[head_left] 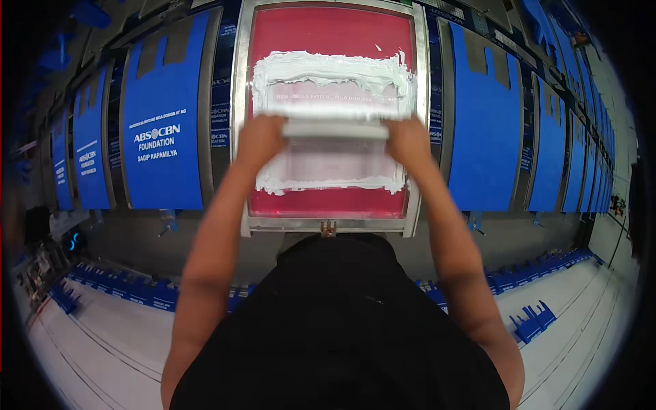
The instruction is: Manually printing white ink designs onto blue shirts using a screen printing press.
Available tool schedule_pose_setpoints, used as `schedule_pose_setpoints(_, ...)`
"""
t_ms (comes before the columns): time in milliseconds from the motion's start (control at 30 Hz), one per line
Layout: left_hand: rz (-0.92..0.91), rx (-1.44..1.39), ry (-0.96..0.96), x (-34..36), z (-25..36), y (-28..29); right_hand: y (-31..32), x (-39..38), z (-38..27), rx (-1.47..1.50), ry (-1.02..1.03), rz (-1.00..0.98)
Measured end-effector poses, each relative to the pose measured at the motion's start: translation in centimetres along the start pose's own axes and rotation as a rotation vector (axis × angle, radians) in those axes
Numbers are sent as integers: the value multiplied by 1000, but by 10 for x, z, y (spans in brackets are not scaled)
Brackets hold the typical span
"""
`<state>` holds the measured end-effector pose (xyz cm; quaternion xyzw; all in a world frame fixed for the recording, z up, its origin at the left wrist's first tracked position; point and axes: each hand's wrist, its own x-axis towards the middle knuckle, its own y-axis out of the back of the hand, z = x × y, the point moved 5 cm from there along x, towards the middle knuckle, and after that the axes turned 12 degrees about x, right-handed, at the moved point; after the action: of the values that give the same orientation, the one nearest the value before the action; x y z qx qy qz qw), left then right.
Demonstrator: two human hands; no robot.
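You grip a pale grey, straight squeegee bar at both ends, your left hand closed around one end and your right hand around the other, above a rectangular red mesh screen in a silver metal frame. The bar lies crosswise over the middle of the mesh, directly in front of your black-shirted torso. Thick white paste banks up along the far side, with a thinner ridge near you and streaks down both flanks; a paler panel with faint lettering shows between. The step in hand appears to be a stroke spreading paste over that panel; blur hides its direction and the blade's contact with the mesh. The next move likely calls for level, even pressure from both hands, keeping the far bank within the bar's reach.

To the left, flat blue bags with white print stand in a row; to the right, plain-faced blue bags line up likewise. A small metal bracket sits at the frame's near edge, and blue pieces lie on the pale floor at near right. Your hands and the bar block part of the panel, and whatever lies beneath the screen is hidden.
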<state>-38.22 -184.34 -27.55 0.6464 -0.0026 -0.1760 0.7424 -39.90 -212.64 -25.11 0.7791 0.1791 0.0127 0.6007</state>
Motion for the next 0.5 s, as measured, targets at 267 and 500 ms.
schedule_pose_setpoints(267, -43, -7, -34, 13, -7, 36, 35, 26, -8, 137, -239, -280)
schedule_pose_setpoints(500, 180, -79, -188, -104, 22, -21, -11, -93, -28, 153, -47, -4)
